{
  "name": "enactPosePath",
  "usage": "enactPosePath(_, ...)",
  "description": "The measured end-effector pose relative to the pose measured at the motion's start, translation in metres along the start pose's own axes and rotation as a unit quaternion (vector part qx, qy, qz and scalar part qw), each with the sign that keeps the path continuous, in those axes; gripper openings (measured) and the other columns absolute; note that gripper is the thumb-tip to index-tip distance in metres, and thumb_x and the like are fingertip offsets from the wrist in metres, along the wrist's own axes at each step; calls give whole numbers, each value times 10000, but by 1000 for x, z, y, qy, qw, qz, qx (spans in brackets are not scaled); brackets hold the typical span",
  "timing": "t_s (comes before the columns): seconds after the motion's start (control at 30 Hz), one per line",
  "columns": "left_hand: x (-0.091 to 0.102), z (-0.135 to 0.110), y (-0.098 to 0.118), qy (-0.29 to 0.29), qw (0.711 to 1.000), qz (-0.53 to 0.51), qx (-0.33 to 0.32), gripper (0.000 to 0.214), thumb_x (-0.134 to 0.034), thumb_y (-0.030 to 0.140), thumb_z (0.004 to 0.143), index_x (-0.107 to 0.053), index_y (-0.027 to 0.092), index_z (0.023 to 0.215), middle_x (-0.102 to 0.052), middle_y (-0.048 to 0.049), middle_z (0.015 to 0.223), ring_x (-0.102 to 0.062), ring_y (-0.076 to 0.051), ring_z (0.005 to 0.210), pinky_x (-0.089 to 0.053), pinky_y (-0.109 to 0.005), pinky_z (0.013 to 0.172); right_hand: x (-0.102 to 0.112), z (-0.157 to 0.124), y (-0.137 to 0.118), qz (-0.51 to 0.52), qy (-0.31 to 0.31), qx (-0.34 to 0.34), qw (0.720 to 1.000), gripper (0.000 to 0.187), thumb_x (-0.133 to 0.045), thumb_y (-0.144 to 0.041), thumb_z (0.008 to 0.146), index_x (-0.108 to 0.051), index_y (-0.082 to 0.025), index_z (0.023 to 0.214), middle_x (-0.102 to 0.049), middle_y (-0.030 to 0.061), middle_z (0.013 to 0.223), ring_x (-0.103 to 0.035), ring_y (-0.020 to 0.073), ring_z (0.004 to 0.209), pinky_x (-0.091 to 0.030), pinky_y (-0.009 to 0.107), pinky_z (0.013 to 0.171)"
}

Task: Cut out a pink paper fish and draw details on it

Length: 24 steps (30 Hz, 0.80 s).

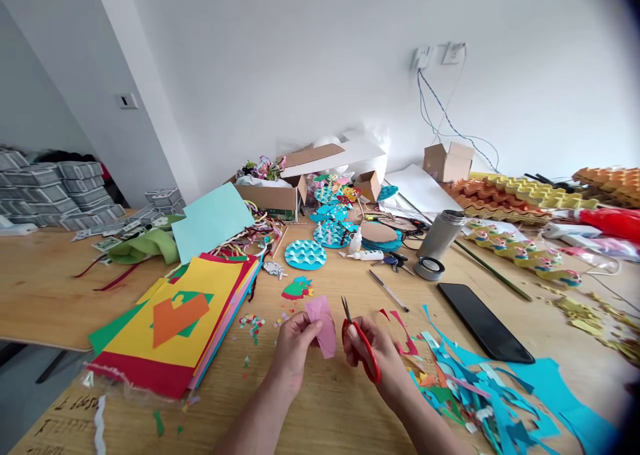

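My left hand [295, 345] pinches a small piece of pink paper [323, 325] over the front of the table. Just right of it, my right hand [369, 348] grips red-handled scissors [371, 362], their blades pointing up and away from me. The blades look closed and stand apart from the paper. Beyond the pink paper lies a green paper cut-out [297, 287] with blue and orange parts. Behind that is a round blue disc [305, 254] with white wavy strips.
Coloured paper sheets [210, 288] are stacked at left. Right of my hands lie blue paper scraps [475, 388], a black phone [485, 322] and a pen [389, 290]. A metal flask [443, 235], glue bottle [367, 255] and egg trays [505, 195] stand farther back.
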<state>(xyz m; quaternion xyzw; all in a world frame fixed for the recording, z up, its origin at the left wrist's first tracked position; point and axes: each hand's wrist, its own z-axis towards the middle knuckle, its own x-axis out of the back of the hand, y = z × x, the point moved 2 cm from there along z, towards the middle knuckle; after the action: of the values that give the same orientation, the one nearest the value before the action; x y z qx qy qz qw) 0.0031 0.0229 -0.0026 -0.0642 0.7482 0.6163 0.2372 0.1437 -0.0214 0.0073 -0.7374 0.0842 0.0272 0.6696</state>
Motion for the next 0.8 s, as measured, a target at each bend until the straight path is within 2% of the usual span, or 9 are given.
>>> enactPosePath(0.1, 1, -1, 5, 14, 999, -44, 7, 275, -790, 360, 596, -630, 147, 665, -600, -2, 624, -516, -125, 588, -423, -246, 600, -2, -5, 0, -33, -62, 1, 997, 456, -643, -603, 750, -473, -183, 703, -580, -18, 560, -485, 87, 460, -353, 221, 469)
enactPosePath(0.23, 3, -1, 9, 12, 997, -77, -6, 264, -781, 333, 614, -597, 148, 653, -555, 12, 611, -476, -104, 570, -408, -230, 576, -7, -6, 9, -54, -129, -44, 989, 477, -656, -626, 723, -467, -188, 698, -577, -26, 532, -501, 98, 416, -362, 220, 429)
enactPosePath(0.37, 2, -2, 7, -1, 996, -84, -4, 252, -753, 334, 635, -576, 155, 655, -533, 16, 604, -460, -106, 559, -384, -231, 545, -9, -7, 14, -58, -138, -69, 986, 507, -682, -645, 680, -479, -181, 693, -574, -31, 536, -509, 98, 402, -364, 213, 407)
enactPosePath(0.57, -3, -5, 5, -11, 998, -54, 3, 262, -741, 344, 612, -560, 155, 617, -531, 17, 569, -448, -104, 541, -380, -241, 564, -7, -7, 14, -14, -159, -65, 985, 504, -653, -649, 717, -505, -167, 709, -584, -15, 569, -506, 87, 419, -367, 208, 422)
enactPosePath(0.8, -7, -8, 3, -56, 997, -27, 42, 271, -741, 366, 597, -621, 134, 670, -604, -20, 629, -500, -126, 571, -394, -260, 587, -6, -8, 11, 21, -136, -56, 989, 523, -628, -672, 726, -492, -167, 710, -564, -22, 539, -477, 76, 393, -336, 203, 411)
